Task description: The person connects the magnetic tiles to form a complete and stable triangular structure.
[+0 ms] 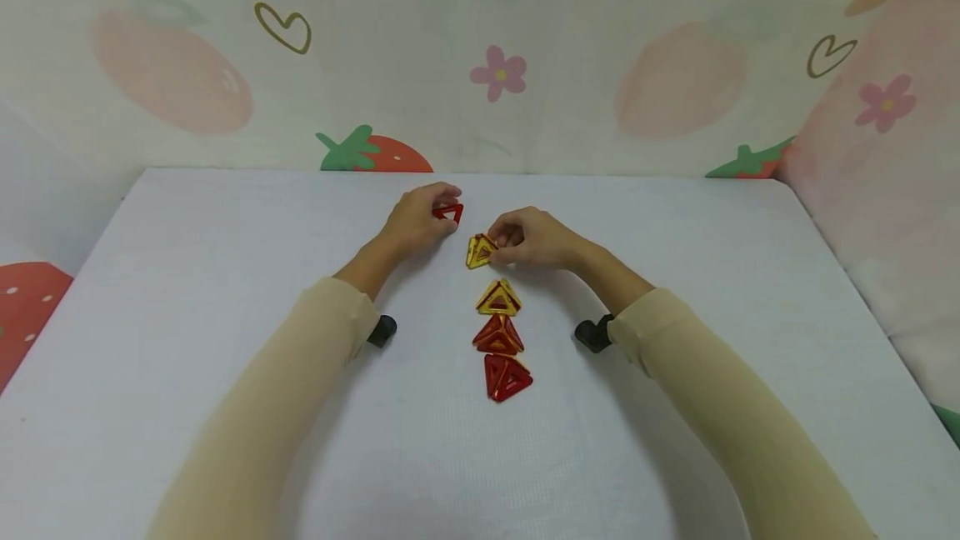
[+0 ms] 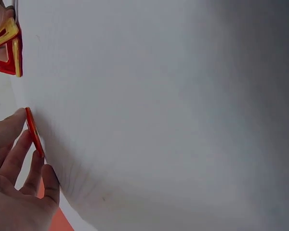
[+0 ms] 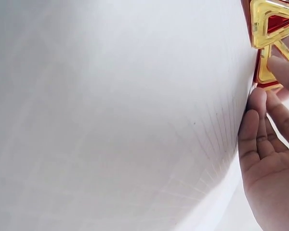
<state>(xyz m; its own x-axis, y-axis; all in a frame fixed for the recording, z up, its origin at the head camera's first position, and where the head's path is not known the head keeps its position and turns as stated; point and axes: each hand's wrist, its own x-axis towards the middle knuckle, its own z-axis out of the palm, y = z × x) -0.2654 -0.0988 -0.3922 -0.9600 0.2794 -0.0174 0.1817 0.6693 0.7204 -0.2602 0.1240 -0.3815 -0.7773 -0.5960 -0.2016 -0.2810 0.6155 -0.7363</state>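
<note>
At the far side of the table, my left hand (image 1: 416,219) pinches a red triangular tile (image 2: 34,132) with an open centre, thumb on one side and fingertips on the other. To its right, my right hand (image 1: 538,238) holds a small yellow-and-red pyramid (image 1: 480,252) of triangular tiles between thumb and fingers. The left wrist view shows red and yellow faces on that pyramid. Nearer to me a row of similar pyramids runs down the table: a yellow one (image 1: 498,298), an orange-red one (image 1: 499,334) and a red one (image 1: 507,377).
A white cloth covers the table (image 1: 225,215). Behind it hangs a curtain (image 1: 570,57) printed with strawberries, flowers and hearts. Black wrist devices (image 1: 595,335) sit at both sleeve cuffs.
</note>
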